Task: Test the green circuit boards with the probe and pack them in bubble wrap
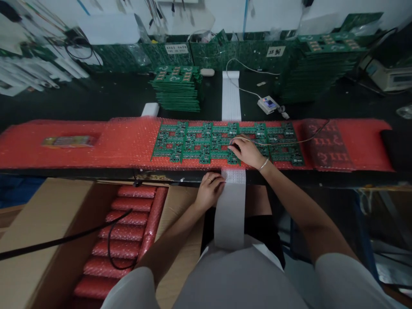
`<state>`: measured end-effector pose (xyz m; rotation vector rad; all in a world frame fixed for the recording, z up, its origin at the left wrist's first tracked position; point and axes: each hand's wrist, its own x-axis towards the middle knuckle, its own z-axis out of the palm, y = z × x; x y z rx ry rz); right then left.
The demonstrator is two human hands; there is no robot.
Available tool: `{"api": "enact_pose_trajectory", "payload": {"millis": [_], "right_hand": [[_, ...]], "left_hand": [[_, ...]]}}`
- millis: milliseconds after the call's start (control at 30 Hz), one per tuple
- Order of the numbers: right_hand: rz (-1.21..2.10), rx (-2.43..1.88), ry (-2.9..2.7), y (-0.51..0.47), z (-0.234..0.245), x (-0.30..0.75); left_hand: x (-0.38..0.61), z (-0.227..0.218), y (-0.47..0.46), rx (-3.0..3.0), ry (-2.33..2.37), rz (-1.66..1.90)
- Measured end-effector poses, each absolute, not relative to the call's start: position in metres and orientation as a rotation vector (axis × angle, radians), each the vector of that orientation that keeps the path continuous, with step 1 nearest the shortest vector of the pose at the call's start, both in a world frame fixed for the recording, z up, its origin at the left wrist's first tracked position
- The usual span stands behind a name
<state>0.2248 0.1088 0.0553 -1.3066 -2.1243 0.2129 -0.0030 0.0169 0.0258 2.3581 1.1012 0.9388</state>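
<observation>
A green circuit board panel [199,141] lies flat on red bubble wrap [122,141] across the bench. My right hand [246,151] rests on the panel's middle, fingers curled around a small dark thing with a thin wire running off to the right. My left hand [210,190] sits at the bench's front edge, fingers closed on the edge of a white label strip [230,214] that hangs down into my lap. The same strip runs up the bench behind the panel.
A cardboard box [48,240] at lower left holds several red bubble-wrapped bundles [125,231] and a black cable. Stacks of green boards [178,88] stand behind, more at back right [318,64]. A small white device [268,104] lies near the strip.
</observation>
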Motion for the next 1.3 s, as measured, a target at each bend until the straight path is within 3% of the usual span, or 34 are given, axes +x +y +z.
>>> {"api": "enact_pose_trajectory", "payload": {"millis": [333, 700, 967, 1300], "right_hand": [[0.28, -1.323, -2.112, 0.109, 0.055, 0.225], [0.348, -1.271, -1.892, 0.11, 0.054, 0.228], [0.366, -1.265, -1.834, 0.112, 0.053, 0.229], [0.383, -1.251, -1.82, 0.111, 0.054, 0.229]], "left_hand": [[-0.004, 0.028, 0.009, 2.35, 1.096, 0.984], [0.016, 0.089, 0.074, 2.212, 1.187, 0.776], [0.042, 0.082, 0.108, 2.288, 1.228, 0.552], [0.045, 0.076, 0.106, 2.356, 1.285, 0.6]]}}
